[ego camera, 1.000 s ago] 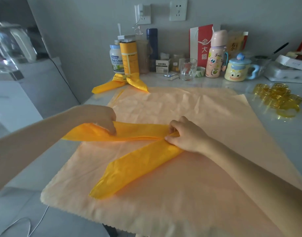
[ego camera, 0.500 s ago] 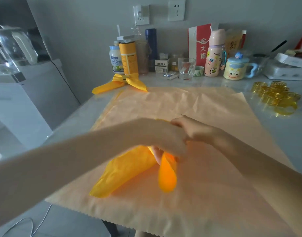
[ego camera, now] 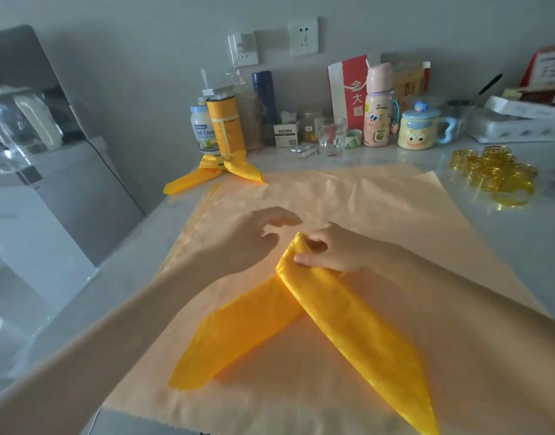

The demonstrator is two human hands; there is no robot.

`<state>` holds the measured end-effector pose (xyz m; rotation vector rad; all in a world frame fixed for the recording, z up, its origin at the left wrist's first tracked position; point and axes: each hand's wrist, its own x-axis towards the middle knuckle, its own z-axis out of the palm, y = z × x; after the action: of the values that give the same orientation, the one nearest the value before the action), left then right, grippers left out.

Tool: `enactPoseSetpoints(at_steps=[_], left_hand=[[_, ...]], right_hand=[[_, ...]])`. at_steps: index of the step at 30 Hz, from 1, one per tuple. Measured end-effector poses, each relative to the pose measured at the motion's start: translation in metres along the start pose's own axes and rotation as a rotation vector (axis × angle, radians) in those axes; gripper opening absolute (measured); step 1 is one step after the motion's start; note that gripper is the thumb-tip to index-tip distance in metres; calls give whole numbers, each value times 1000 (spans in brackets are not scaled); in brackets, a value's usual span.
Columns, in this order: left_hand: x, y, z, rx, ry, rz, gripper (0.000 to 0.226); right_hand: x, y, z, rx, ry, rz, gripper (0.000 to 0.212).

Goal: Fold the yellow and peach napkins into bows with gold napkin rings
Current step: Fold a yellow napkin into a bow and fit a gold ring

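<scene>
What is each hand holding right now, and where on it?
The right hand pinches the yellow napkin at its folded tip, where the two tails meet. The left hand holds nothing.

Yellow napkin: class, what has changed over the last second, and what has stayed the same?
The left hand swung the left tail of the yellow napkin across and down to the right, then let go. The right hand still pinches the fold. The peach napkin, finished bow and gold rings stayed put.

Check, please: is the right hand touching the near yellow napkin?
Touching. The head view shows the right hand pinching the folded top of the near yellow napkin.
</scene>
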<state>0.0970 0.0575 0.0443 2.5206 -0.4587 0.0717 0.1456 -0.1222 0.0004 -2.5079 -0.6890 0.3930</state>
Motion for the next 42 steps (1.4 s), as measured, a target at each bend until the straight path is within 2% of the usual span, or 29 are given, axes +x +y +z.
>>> enactPoseSetpoints(at_steps=[1,4,9,12,16,18,23,28,31,34,36,39,42], left_hand=[[1,-3,3,-28,-53,-10,50],[9,-13,15,81,-156,12,49],[24,-10,21,292,-205,41,31],[32,-19,24,426,-171,27,31],[29,-30,34,416,-154,-8,34],[29,-33,36,387,-132,10,32],[32,-36,31,360,-161,-8,29],[32,-19,33,441,-168,-72,43],[28,-10,38,392,-75,29,30],[20,-5,49,331,9,145,37],[15,-2,57,317,56,143,38],[12,-1,60,307,115,79,26],[13,-1,61,363,93,23,38]], right_hand=[[2,0,5,-29,47,-28,22],[1,-1,11,-44,146,-80,34],[-3,0,10,23,205,-136,36],[-16,-7,3,13,206,-76,29],[-33,-10,-1,-451,297,-40,53],[-35,-8,-1,-506,305,-23,60],[-34,1,-6,-475,353,56,62],[-31,9,-3,-420,363,73,53],[-29,13,-1,-332,361,69,40],[-24,18,-4,-185,344,103,33],[-23,22,-4,-153,357,114,33],[-22,25,-5,-126,389,95,37],[-25,27,-11,-195,409,49,34]])
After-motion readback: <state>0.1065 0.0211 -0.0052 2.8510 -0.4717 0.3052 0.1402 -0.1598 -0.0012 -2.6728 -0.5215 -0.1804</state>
